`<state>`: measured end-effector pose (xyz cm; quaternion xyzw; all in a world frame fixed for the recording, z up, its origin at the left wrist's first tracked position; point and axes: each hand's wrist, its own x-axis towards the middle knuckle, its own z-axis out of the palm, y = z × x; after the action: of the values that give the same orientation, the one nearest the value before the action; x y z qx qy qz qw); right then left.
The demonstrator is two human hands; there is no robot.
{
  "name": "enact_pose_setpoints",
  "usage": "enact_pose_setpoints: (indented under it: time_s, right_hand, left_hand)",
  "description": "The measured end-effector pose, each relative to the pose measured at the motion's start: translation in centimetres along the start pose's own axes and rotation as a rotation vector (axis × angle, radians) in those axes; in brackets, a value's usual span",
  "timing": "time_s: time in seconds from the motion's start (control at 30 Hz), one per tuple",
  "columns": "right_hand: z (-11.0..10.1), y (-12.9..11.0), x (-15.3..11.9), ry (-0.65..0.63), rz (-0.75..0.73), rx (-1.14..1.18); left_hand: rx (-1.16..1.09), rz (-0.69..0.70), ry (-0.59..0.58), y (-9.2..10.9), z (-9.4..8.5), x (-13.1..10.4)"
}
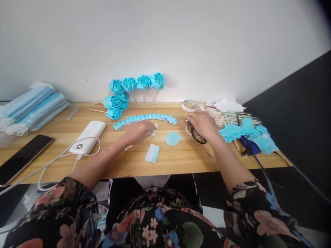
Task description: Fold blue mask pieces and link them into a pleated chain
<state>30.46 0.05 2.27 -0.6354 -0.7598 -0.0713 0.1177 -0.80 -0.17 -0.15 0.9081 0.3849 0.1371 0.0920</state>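
My left hand point(141, 131) is low over the table, its fingertips at a small white scrap point(155, 130); the fingers are bunched and I cannot make out a firm grip. Over the black-handled scissors point(198, 135) lies my right hand point(201, 122), its fingers curled round their upper part. Between the hands is a light blue square point(172, 138), with a white and blue piece point(152, 153) nearer the front edge. Behind my left hand curves a row of folded blue pieces point(144, 118).
Blue paper-like flowers point(143, 82) lean by the wall. At left are stacked masks point(33, 105), a phone point(24, 156) and a cabled power bank point(88, 137). A tape roll point(189, 105), sticks point(219, 118), blue petals point(231, 133) and a blue tool point(250, 145) lie at right.
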Motion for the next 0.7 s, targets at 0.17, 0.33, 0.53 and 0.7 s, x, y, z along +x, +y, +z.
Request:
enact_pose_setpoints:
  time_s: [0.17,0.33,0.53,0.7]
  right_hand:
    - [2.2,-4.3,5.0,-0.106,-0.058,0.103]
    - [4.0,-4.3,7.7,-0.23,-0.025,0.106]
    - [5.1,-4.5,7.7,-0.278,-0.002,0.157]
    - [5.4,-5.2,7.2,-0.234,-0.01,0.224]
  left_hand:
    - [0.024,0.02,-0.025,0.3,0.6,-0.8]
    - [-0.061,0.018,-0.026,0.6,0.0,-3.0]
    - [-0.244,0.019,0.033,0.6,-0.1,-4.9]
    - [-0.203,-0.215,0.196,-1.5,-2.5,-6.5]
